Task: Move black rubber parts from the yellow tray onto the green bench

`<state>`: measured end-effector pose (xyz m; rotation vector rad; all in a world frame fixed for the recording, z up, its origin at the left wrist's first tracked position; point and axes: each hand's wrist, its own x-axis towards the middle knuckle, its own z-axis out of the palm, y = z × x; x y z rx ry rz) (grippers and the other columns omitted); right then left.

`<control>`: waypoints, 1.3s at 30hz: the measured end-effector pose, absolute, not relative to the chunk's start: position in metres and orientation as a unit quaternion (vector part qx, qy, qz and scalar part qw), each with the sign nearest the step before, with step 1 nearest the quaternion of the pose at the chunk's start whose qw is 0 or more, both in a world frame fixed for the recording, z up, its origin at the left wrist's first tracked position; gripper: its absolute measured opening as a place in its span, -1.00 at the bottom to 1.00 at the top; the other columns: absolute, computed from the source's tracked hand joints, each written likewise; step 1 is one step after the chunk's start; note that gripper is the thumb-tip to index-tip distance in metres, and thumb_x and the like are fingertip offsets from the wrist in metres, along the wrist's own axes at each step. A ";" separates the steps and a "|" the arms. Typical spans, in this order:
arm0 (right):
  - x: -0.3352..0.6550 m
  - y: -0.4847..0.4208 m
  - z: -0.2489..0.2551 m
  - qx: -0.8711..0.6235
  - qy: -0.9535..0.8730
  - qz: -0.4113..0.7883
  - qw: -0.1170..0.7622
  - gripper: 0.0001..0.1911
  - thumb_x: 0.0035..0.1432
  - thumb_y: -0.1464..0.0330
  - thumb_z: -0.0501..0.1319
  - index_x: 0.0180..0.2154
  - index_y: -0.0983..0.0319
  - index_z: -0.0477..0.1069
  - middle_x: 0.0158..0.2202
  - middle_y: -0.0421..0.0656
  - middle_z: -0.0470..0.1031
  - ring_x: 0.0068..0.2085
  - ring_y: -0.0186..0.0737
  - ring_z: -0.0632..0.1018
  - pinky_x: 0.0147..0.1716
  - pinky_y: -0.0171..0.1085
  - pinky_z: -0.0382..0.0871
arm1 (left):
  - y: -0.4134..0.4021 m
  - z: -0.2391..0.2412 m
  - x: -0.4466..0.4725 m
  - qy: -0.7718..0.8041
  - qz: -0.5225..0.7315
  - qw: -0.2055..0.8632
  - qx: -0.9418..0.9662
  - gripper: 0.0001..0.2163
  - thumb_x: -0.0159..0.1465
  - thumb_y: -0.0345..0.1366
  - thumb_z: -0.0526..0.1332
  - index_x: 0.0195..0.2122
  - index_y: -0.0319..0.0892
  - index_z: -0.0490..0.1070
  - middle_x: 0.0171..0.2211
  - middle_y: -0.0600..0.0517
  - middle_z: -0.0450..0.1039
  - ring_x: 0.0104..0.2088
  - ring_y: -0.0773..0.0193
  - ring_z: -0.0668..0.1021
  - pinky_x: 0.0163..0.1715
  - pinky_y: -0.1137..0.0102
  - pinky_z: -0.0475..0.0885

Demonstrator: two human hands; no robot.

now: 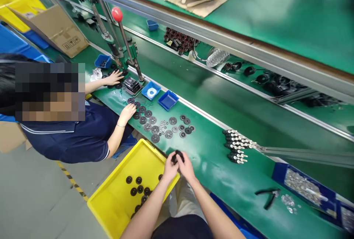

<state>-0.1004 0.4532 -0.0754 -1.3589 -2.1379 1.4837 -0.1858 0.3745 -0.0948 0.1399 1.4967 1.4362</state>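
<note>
My left hand (170,168) and my right hand (187,168) meet at the bench's near edge, fingers closed round a small black round part (177,156). The fingers hide much of it. Left of them, a yellow tray (110,198) holds several black discs (140,189). On the green bench beyond my hands lie rows of black slotted discs (152,120), small rings (163,124) and several smaller black discs with hubs (182,127). To the right stands a cluster of black-and-white shafts (236,145).
A co-worker (83,132) sits at left, hands among discs beside a red-knobbed lever press (129,54). Blue trays (168,100) stand along the bench. Black-handled pliers (269,196) and a blue bin of small metal parts (304,187) lie right. A shelf (249,28) overhangs the back.
</note>
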 end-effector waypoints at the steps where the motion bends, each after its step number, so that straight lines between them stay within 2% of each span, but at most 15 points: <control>1: -0.097 0.474 -0.079 -0.480 -0.728 0.478 0.109 -0.61 0.47 0.17 -0.05 0.05 0.24 0.40 -0.01 0.02 0.52 0.03 -0.01 0.50 0.10 -0.12 0.42 | 0.399 -0.100 -0.181 0.609 0.601 0.515 0.058 -0.38 0.12 -0.14 0.46 0.19 -0.19 0.40 0.20 -0.26 0.45 0.17 -0.07 0.56 0.31 0.03 0.40; 5: -0.094 0.537 -0.092 -0.506 -0.764 0.385 0.116 -0.60 0.40 0.21 -0.01 0.00 0.28 0.47 -0.03 0.07 0.51 0.03 0.09 0.45 0.18 0.03 0.33 | 0.459 -0.118 -0.174 0.583 0.608 0.536 0.052 -0.31 0.13 -0.06 0.46 0.24 -0.26 0.39 0.21 -0.36 0.43 0.19 -0.13 0.53 0.26 -0.06 0.42; 8: -0.096 0.564 -0.098 -0.494 -0.792 0.340 0.113 -0.60 0.39 0.24 0.00 0.02 0.26 0.50 0.01 0.07 0.49 0.08 0.10 0.40 0.25 0.06 0.26 | 0.454 -0.118 -0.177 0.588 0.598 0.542 0.059 -0.27 0.16 0.01 0.45 0.29 -0.23 0.37 0.21 -0.33 0.43 0.21 -0.12 0.52 0.19 0.00 0.49; 11: -0.096 0.576 -0.099 -0.484 -0.810 0.313 0.110 -0.56 0.39 0.22 0.01 0.09 0.26 0.50 0.09 0.08 0.45 0.15 0.12 0.35 0.29 0.08 0.23 | 0.406 -0.107 -0.188 0.621 0.568 0.534 0.075 -0.35 0.17 0.07 0.43 0.17 -0.26 0.48 0.04 -0.30 0.55 0.07 -0.09 0.61 0.08 0.09 0.57; 14: -0.092 0.574 -0.092 -0.496 -0.815 0.280 0.107 -0.49 0.37 0.19 0.04 0.18 0.34 0.45 0.20 0.18 0.36 0.24 0.24 0.26 0.30 0.21 0.20 | 0.324 -0.094 -0.214 0.695 0.520 0.490 0.082 -0.50 0.24 0.09 0.30 -0.01 -0.24 0.55 -0.09 -0.25 0.59 -0.09 -0.05 0.65 -0.05 0.11 0.61; 17: -0.095 0.546 -0.075 -0.512 -0.818 0.240 0.108 -0.44 0.40 0.19 0.04 0.25 0.43 0.35 0.32 0.28 0.18 0.34 0.35 0.12 0.34 0.30 0.09 | 0.229 -0.094 -0.257 0.811 0.441 0.381 0.056 -0.66 0.23 -0.06 0.23 -0.12 -0.19 0.53 -0.04 -0.23 0.53 0.01 -0.10 0.58 0.13 0.00 0.51; 18: -0.100 0.529 -0.069 -0.490 -0.833 0.241 0.086 -0.46 0.44 0.21 0.01 0.25 0.43 0.33 0.34 0.28 0.15 0.36 0.33 0.10 0.36 0.28 0.07 | 0.200 -0.099 -0.273 0.847 0.407 0.341 0.038 -0.71 0.23 -0.13 0.19 -0.13 -0.19 0.50 -0.03 -0.25 0.49 0.04 -0.14 0.55 0.19 -0.06 0.45; 20: -0.118 0.482 -0.063 -0.395 -0.876 0.276 -0.005 -0.56 0.49 0.28 -0.04 0.22 0.34 0.36 0.29 0.19 0.25 0.34 0.16 0.22 0.36 0.11 0.15 | 0.150 -0.113 -0.303 0.898 0.338 0.281 0.018 -0.74 0.19 -0.30 0.17 -0.10 -0.18 0.46 0.03 -0.24 0.42 0.18 -0.17 0.43 0.36 -0.11 0.24; 23: -0.155 0.397 -0.079 -0.259 -0.894 0.332 -0.153 -0.76 0.41 0.39 0.15 0.03 0.15 0.51 -0.02 -0.06 0.53 0.03 -0.09 0.54 0.11 -0.19 0.45 | 0.104 -0.142 -0.334 0.927 0.266 0.263 0.033 -0.65 0.17 -0.46 0.16 0.00 -0.18 0.44 0.14 -0.21 0.32 0.28 -0.11 0.34 0.43 0.01 0.12; 25: -0.178 0.347 -0.105 -0.259 -0.881 0.314 -0.242 -0.77 0.30 0.44 0.28 0.00 0.24 0.52 -0.08 -0.01 0.55 -0.09 -0.03 0.59 -0.03 -0.14 0.53 | 0.091 -0.161 -0.343 0.927 0.240 0.280 0.066 -0.63 0.19 -0.49 0.17 0.03 -0.19 0.45 0.19 -0.20 0.28 0.28 -0.09 0.34 0.39 0.08 0.19; 28: -0.195 0.304 -0.152 -0.307 -0.852 0.250 -0.342 -0.64 0.31 0.49 0.31 0.12 0.35 0.43 0.10 0.09 0.47 0.01 0.04 0.57 -0.06 -0.06 0.57 | 0.084 -0.182 -0.349 0.924 0.210 0.299 0.114 -0.67 0.24 -0.50 0.20 0.03 -0.20 0.47 0.17 -0.21 0.29 0.26 -0.11 0.35 0.33 0.09 0.25; 32: -0.195 0.283 -0.189 -0.284 -0.849 0.229 -0.383 -0.67 0.42 0.44 0.24 0.18 0.32 0.39 0.15 0.07 0.42 0.06 0.01 0.53 0.02 -0.02 0.54 | 0.078 -0.198 -0.351 0.921 0.180 0.310 0.152 -0.76 0.28 -0.51 0.20 -0.04 -0.21 0.42 0.07 -0.17 0.36 0.17 -0.04 0.40 0.28 0.11 0.29; 35: -0.194 0.263 -0.187 -0.191 -0.867 0.269 -0.375 -0.54 0.33 0.44 0.32 0.22 0.29 0.36 0.21 0.07 0.37 0.11 0.05 0.50 0.09 0.00 0.50 | 0.068 -0.201 -0.347 0.919 0.170 0.326 0.143 -0.84 0.34 -0.50 0.17 -0.09 -0.21 0.38 -0.06 -0.12 0.44 0.04 0.04 0.49 0.18 0.17 0.36; 37: -0.197 0.243 -0.180 -0.127 -0.874 0.294 -0.365 -0.47 0.26 0.45 0.37 0.23 0.26 0.36 0.25 0.08 0.32 0.15 0.09 0.46 0.10 0.00 0.50 | 0.058 -0.199 -0.338 0.920 0.167 0.334 0.119 -0.81 0.35 -0.51 0.13 -0.05 -0.21 0.37 -0.06 -0.13 0.47 0.03 0.03 0.51 0.16 0.19 0.37; 39: -0.200 0.221 -0.177 -0.086 -0.878 0.302 -0.362 -0.51 0.28 0.47 0.33 0.22 0.25 0.37 0.27 0.08 0.30 0.21 0.14 0.42 0.08 0.01 0.52 | 0.048 -0.194 -0.323 0.917 0.167 0.346 0.111 -0.71 0.32 -0.54 0.12 0.04 -0.21 0.36 0.03 -0.15 0.45 0.11 0.03 0.49 0.20 0.21 0.35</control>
